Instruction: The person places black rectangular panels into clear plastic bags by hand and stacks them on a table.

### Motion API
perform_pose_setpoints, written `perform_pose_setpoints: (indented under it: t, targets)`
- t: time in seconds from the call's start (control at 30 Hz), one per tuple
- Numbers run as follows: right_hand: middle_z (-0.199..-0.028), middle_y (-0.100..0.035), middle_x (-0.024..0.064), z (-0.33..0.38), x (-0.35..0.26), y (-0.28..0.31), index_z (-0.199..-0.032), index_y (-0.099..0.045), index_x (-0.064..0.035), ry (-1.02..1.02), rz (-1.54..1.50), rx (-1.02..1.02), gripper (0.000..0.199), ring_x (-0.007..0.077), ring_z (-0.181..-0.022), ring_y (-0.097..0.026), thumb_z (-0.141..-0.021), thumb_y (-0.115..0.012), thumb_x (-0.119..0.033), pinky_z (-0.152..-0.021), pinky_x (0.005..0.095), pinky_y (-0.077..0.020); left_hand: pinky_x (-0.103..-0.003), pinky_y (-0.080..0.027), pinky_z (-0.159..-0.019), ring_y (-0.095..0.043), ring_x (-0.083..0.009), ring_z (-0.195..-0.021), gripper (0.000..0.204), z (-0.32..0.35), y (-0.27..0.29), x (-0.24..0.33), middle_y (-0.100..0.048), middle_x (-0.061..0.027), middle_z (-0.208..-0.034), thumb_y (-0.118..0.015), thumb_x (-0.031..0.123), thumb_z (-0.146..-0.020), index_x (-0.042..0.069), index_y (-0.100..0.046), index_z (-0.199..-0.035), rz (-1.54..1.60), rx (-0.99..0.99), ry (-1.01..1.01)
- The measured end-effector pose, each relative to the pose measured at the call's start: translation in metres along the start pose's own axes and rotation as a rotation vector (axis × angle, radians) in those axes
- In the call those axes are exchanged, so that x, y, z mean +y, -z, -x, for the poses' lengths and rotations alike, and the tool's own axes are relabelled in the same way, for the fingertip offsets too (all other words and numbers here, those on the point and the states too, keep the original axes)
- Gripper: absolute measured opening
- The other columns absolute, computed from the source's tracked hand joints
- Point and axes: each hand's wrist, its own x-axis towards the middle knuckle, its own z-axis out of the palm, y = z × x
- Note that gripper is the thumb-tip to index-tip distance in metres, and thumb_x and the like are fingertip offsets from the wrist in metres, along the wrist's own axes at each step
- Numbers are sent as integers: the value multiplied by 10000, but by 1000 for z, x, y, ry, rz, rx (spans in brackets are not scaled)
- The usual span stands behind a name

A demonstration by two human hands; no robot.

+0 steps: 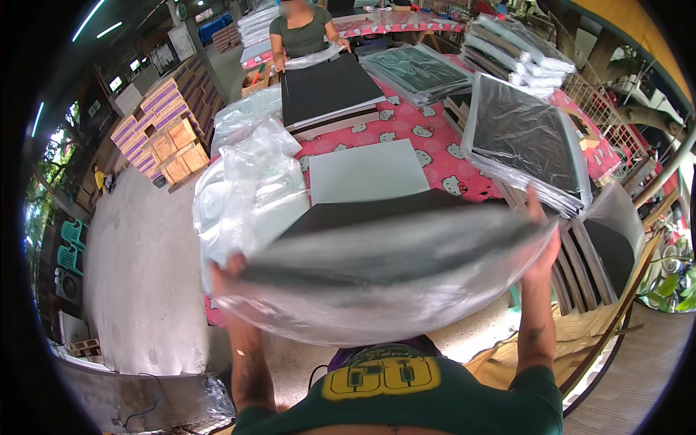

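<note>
Motion blurs a stretch of clear plastic [395, 304] and the left hand [229, 278] and right hand [541, 254] at its ends — exact grip unclear — while it masks part of a black sheet [362, 209] and the tabletop [341, 140].

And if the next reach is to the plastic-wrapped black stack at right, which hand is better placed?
Probably the right hand: it appears close to the wrapped stack, while the left hand is at the opposite end of the blurred clear plastic.
</note>
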Motion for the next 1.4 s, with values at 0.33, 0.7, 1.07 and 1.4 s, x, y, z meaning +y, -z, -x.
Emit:
perform_pose_setpoints:
  t: [0.33,0.7,1.07,1.4]
  targets:
    - [-866,-648,-34,-162,36,29,-935,-601,-152,-80,-159,363,70,115,-736,-564,-913,-553,-198,-716,317,-441,-240,-435,-620,-598,-105,-784,202,-182,-71,-21,-646,-31,-963,-557,122,-908,57,-589,-1097,414,-423,117]
    - [-1018,-602,52,-97,172,169,-1166,-553,-87,-122,480,619,304,174,-920,-556,-866,-517,-126,-780,327,-444,-340,-420,-877,-531,-241,-1021,413,-172,-22,-155,-576,-149,-1091,-564,246,-891,-40,-500,-1181,-317,-165,-138]
    - [-862,-645,69,-142,-51,176,-976,-620,-15,151,680,741,184,151,-723,-597,-827,-670,-111,-650,320,-501,-307,-494,-755,-608,-193,-885,387,-170,-244,-133,-610,-128,-1036,-535,264,-926,8,-485,-1212,-415,-828,174]
    - [-1046,-586,120,-58,-221,247,-1322,-408,-11,-28,957,840,538,191,-820,-615,-864,-635,-182,-604,300,-550,-336,-560,-685,-651,-269,-781,223,-134,-428,-267,-624,-200,-878,-451,143,-945,-65,-473,-1023,152,-773,643]
